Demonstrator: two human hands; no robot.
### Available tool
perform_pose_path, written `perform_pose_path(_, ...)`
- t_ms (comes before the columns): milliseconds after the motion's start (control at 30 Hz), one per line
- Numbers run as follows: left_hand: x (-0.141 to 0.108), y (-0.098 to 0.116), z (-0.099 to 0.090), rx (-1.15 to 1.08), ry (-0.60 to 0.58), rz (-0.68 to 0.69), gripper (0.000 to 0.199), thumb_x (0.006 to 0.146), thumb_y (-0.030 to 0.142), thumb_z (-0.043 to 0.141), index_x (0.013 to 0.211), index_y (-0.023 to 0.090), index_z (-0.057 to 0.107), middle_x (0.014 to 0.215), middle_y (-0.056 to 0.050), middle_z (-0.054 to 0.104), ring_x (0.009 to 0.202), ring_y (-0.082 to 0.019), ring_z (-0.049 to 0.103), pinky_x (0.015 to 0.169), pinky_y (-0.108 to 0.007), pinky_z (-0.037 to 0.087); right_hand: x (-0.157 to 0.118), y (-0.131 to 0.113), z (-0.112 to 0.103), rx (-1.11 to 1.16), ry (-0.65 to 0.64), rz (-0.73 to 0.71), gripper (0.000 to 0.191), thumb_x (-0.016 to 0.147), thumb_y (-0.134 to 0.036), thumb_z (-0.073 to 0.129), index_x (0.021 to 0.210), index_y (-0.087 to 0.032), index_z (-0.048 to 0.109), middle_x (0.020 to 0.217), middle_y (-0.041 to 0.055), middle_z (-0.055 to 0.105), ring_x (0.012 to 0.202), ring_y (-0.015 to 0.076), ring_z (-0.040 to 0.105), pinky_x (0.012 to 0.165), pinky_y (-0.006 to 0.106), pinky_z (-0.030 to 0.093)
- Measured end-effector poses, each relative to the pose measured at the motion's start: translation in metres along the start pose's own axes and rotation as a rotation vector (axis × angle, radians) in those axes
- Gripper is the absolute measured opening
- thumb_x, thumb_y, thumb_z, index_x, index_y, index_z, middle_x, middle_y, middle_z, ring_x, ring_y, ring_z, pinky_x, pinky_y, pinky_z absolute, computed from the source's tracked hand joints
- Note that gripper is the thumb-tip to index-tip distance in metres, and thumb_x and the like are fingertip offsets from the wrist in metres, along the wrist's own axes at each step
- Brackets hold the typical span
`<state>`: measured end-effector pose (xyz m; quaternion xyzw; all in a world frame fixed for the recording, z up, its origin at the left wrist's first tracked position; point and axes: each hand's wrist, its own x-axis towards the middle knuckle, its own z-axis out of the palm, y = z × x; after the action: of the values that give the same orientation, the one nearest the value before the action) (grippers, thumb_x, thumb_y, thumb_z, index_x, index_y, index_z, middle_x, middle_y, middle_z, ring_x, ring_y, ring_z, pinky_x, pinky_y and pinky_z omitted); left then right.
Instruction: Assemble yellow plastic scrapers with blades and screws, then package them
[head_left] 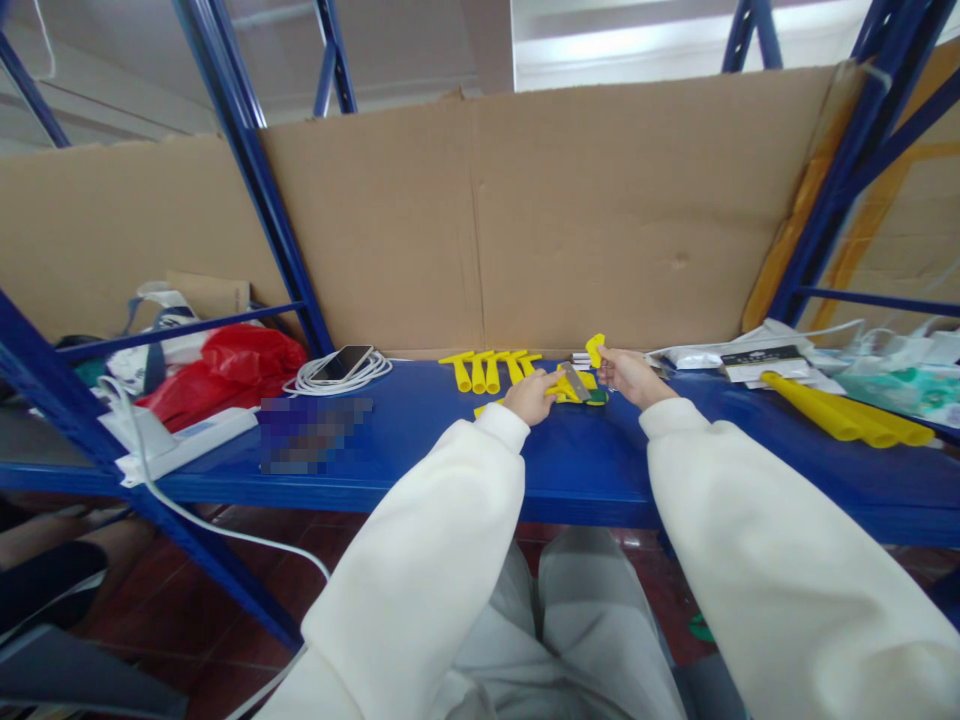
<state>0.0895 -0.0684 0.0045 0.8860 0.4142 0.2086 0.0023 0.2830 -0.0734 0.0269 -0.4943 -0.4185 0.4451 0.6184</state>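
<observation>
My left hand [531,397] is closed on a yellow scraper [563,386] with a flat metal blade [576,382] pointing right. In my right hand [634,376], a small yellow plastic piece [595,350] is pinched upright, a little apart from the blade. Behind and left of my left hand, several yellow T-shaped handles [478,374] lie in a row on the blue shelf [420,440]. Beneath the blade are more yellow and dark green pieces [596,397], partly hidden by my left hand and the scraper. Small metallic pieces [580,359] lie just behind them.
A phone [345,364] rests on a coiled white cable [300,385] at the left, near a red bag [232,370] and a white power strip [199,445]. Long yellow tubes [840,412] and plastic packets [900,385] lie right. A cardboard panel [600,220] closes the back.
</observation>
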Motion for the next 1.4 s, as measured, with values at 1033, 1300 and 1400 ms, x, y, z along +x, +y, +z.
perform_pose_path(1033, -0.001, 0.007, -0.005, -0.117, -0.002, -0.084, 0.067, 0.093, 0.02, 0.058, 0.155, 0.011, 0.033, 0.147, -0.017, 0.054, 0.134, -0.025, 0.054, 0.113, -0.037, 0.041, -0.017, 0.004, 0.01, -0.532, -0.241, -0.143, 0.046, 0.067, -0.048, 0.079, 0.054, -0.02, 0.045, 0.042, -0.0086, 0.032, 0.041, 0.0041, 0.025, 0.041, 0.022, 0.017)
perform_pose_path(1300, 0.001, 0.002, -0.001, -0.128, 0.018, -0.073, 0.066, 0.092, 0.022, 0.059, 0.153, 0.015, 0.035, 0.145, -0.015, 0.057, 0.131, -0.025, 0.057, 0.11, -0.038, 0.043, -0.014, 0.005, 0.012, -0.594, -0.217, -0.164, 0.039, 0.068, -0.046, 0.076, 0.057, -0.019, 0.049, 0.042, -0.0081, 0.036, 0.041, 0.0048, 0.028, 0.041, 0.022, 0.019)
perform_pose_path(1400, 0.002, 0.001, 0.0, -0.134, 0.017, -0.068, 0.065, 0.092, 0.023, 0.059, 0.153, 0.016, 0.036, 0.145, -0.014, 0.057, 0.131, -0.025, 0.057, 0.11, -0.038, 0.044, -0.013, 0.006, 0.011, -0.588, -0.222, -0.159, 0.037, 0.068, -0.044, 0.075, 0.059, -0.02, 0.049, 0.043, -0.0082, 0.036, 0.041, 0.0049, 0.029, 0.041, 0.022, 0.019)
